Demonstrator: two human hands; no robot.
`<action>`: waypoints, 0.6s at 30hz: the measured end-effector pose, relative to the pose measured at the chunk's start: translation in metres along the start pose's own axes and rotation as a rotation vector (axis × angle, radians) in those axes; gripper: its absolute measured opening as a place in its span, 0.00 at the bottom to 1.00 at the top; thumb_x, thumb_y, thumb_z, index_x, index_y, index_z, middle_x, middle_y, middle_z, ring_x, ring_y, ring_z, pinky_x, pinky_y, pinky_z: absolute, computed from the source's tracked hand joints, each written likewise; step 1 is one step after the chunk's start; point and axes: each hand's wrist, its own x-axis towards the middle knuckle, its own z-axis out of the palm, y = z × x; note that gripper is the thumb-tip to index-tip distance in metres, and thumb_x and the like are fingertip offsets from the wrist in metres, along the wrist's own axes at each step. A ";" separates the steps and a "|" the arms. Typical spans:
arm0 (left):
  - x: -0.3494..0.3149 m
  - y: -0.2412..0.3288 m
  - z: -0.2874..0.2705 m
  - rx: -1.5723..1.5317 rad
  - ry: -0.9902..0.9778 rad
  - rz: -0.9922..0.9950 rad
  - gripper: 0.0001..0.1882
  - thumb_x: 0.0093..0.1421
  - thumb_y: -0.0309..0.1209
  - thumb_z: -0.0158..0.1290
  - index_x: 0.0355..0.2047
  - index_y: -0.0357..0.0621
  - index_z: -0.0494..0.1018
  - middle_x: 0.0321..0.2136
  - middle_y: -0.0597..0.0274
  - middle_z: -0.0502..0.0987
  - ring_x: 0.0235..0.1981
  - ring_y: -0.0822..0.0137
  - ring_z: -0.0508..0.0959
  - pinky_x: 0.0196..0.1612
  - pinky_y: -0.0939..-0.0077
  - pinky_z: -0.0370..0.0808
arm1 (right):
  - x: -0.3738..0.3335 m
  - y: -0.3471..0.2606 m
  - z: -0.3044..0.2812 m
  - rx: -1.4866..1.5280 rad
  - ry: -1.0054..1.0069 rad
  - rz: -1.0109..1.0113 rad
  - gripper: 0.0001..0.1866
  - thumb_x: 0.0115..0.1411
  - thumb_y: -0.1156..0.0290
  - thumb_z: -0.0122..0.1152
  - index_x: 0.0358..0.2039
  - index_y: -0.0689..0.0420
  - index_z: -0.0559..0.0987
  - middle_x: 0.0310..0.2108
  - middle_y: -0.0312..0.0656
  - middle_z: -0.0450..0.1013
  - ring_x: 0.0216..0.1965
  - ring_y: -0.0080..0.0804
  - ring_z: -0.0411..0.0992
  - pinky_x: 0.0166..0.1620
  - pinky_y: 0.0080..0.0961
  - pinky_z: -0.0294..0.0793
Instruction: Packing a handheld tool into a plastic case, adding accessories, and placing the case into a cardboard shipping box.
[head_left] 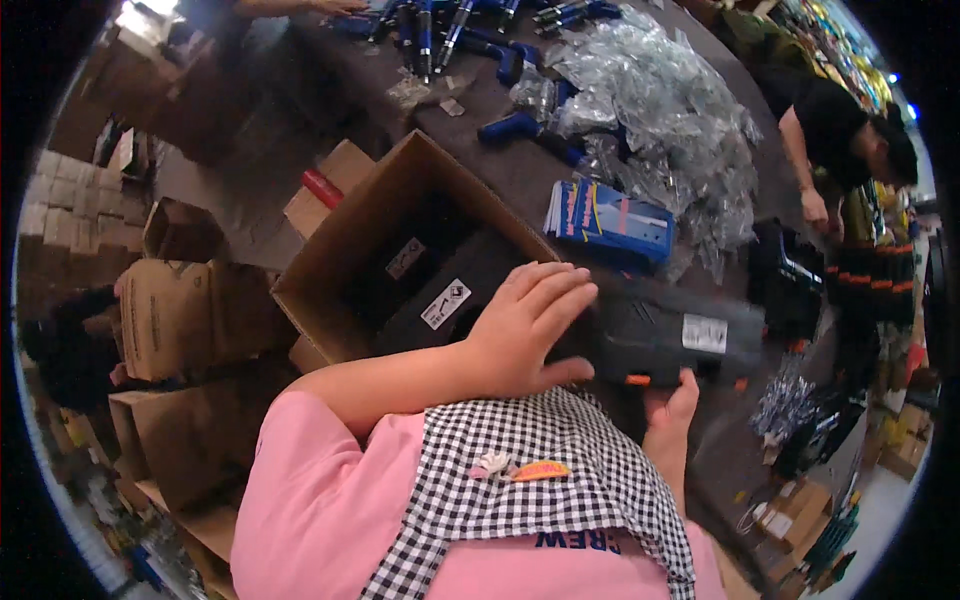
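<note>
A black plastic tool case [640, 335] with orange latches and a white label is in front of me, slightly blurred. My right hand [672, 402] grips its near side, the thumb up on the edge and the other fingers hidden under it. Beside the case's left end is my left hand [535, 325], its fingers stretched out flat; whether it touches the case I cannot tell. Left of that hand an open cardboard box [330, 240] holds more black cases [405, 305] with white labels, partly covered by my forearm.
Beyond the case lie a stack of blue booklets [615, 220] and a heap of clear plastic bags [650, 110]. Blue and black power tools [430, 35] spread along the far table. Cartons [165, 320] stand at left. A co-worker [835, 130] bends over black cases [785, 265] at right.
</note>
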 end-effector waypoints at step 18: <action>-0.146 -0.141 -0.087 0.034 0.102 -0.908 0.23 0.40 0.29 0.61 0.38 0.32 0.72 0.47 0.44 0.72 0.47 0.48 0.73 0.49 0.64 0.71 | -0.068 0.232 0.288 -0.694 -0.794 0.566 0.16 0.60 0.62 0.51 0.45 0.59 0.70 0.39 0.41 0.72 0.40 0.33 0.69 0.43 0.33 0.69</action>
